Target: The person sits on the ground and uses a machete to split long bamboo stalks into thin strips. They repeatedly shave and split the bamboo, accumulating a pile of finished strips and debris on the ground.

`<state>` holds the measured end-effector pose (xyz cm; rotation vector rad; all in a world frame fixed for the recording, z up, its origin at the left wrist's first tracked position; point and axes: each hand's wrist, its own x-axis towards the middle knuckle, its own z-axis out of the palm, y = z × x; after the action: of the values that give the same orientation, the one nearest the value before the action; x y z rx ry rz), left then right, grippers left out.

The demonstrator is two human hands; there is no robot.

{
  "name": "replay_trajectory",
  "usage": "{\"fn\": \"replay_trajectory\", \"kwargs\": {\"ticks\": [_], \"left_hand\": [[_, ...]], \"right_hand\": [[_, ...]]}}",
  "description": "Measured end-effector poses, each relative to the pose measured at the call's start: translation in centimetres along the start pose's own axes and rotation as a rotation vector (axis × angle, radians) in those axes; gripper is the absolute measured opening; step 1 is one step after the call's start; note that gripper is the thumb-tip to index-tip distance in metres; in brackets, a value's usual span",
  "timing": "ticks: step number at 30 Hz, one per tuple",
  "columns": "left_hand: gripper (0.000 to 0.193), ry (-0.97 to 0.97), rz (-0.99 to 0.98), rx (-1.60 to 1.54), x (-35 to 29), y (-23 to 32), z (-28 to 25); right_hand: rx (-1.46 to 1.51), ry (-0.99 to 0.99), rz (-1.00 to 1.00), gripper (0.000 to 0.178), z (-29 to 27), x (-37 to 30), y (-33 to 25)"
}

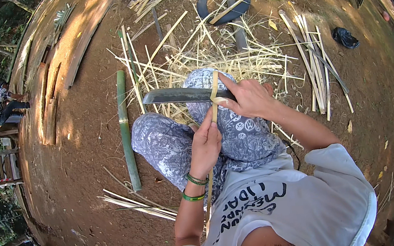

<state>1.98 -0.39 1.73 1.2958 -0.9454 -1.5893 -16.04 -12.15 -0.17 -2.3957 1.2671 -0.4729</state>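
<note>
Head view: holds a long dark knife firmly in the right hand, with the blade pointing left above the knees of the patterned trousers. Has the thumb and forefinger of that hand at a pale bamboo strip lying across the blade. Pinches the same strip just below the knife in the left hand, with the tail running down past the wrist toward the shirt. Hard to tell the exact contact between strip and cutting edge, with fingers in the way. Has a green bamboo pole on the dirt to the left, a pile of loose strips and shavings beyond the knees, and a black plastic bag farther right.
</note>
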Motion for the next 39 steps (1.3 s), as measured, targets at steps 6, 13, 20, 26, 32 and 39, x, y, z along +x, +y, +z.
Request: {"fn": "replay_trajectory", "kwargs": {"ticks": [6,13,20,26,32,39], "left_hand": [[0.046,-0.009,0.029,0.074,-1.1,-1.0,0.0],[0.045,-0.025,0.029,0.102,-3.0,-1.3,0.4],[0.045,0.044,0.061,0.182,-7.5,-0.7,-0.6],[0.046,0.132,-0.018,-0.048,-11.4,-1.2,-2.4],[0.043,0.087,0.077,-0.037,-8.0,1.6,-3.1],[0.035,0.456,0.674,0.511,-7.8,12.0,-7.0]], "right_hand": [[-0.044,0.051,-0.045,0.085,0.0,-1.2,0.4],[-0.126,0.099,-0.037,0.088,0.1,-3.2,0.5],[-0.195,0.219,0.064,0.080,-0.8,-4.1,4.5],[0.211,0.711,0.568,0.068,-11.7,-2.5,12.4],[0.791,0.402,0.358,0.047,-8.3,-1.1,2.1],[1.084,0.066,0.122,0.038,-6.3,0.1,-5.2]]}}
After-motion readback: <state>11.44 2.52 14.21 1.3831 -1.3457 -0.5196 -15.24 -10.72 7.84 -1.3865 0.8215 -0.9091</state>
